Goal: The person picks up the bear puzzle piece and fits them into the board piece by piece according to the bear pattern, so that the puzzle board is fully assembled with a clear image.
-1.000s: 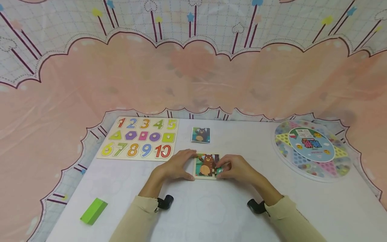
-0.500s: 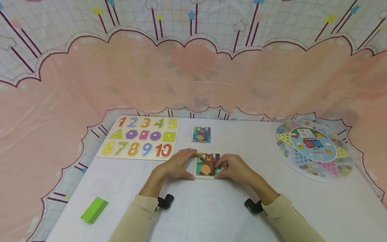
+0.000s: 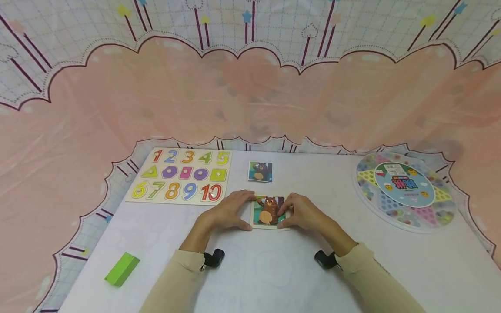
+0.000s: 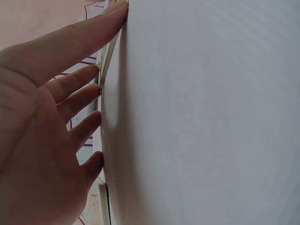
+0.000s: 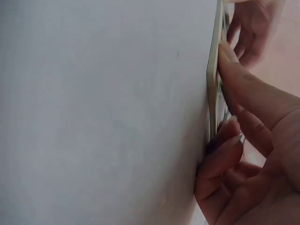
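Note:
A small square bear jigsaw puzzle in a pale wooden frame lies flat before me, seen in the head view. My left hand is at its left side, thumb and index fingertips touching the frame, the fingers fairly straight. On the right side my right hand has its thumb and index finger bent over the lower right puzzle piece, which they partly hide. In the right wrist view the thumb presses on the thin board, with the other fingers curled beside it.
A matching bear picture card lies behind the puzzle. Number and shape board stands back left, a round Chinese checkers set back right. A green block sits front left on the white table.
The lower right piece, out of line one second ago, now sits level within the bear picture. My right hand has shifted slightly; the left hand holds its place.

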Tool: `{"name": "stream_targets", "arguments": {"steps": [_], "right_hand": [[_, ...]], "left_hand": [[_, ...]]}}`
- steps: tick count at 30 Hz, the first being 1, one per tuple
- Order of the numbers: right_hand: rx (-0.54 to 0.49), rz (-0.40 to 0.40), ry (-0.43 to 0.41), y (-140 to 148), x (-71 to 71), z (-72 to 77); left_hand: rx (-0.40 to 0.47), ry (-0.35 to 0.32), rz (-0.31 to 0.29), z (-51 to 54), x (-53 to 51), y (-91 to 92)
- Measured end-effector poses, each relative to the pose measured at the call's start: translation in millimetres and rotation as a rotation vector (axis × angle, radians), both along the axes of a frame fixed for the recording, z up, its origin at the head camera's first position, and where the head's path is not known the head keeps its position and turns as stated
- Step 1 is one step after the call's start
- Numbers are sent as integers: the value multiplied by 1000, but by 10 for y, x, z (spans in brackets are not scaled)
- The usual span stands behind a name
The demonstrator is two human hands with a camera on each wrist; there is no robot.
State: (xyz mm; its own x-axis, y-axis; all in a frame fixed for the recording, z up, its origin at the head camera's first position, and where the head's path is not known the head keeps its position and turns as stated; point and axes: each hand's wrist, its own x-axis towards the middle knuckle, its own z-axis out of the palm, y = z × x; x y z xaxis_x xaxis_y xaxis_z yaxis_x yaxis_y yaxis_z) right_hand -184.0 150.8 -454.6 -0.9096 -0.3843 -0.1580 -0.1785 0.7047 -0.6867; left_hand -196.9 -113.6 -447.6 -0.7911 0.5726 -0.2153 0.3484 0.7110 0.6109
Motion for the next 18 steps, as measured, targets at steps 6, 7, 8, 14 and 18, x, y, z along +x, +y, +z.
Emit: {"name": "stream_targets", "arguments": {"steps": [6, 7, 8, 14, 18], "right_hand": [[-12, 52, -29, 41, -69, 2], [-14, 56, -31, 44, -73, 2], [-16, 59, -31, 47, -74, 3], [-46, 83, -38, 98, -34, 17], [-85, 118, -37, 190, 33, 28]], "left_hand": [[3, -4, -8, 1, -4, 5], [2, -3, -9, 0, -6, 6], [3, -2, -10, 0, -8, 6], [-4, -2, -2, 0, -11, 23], [-20, 0, 19, 8, -1, 38]]}}
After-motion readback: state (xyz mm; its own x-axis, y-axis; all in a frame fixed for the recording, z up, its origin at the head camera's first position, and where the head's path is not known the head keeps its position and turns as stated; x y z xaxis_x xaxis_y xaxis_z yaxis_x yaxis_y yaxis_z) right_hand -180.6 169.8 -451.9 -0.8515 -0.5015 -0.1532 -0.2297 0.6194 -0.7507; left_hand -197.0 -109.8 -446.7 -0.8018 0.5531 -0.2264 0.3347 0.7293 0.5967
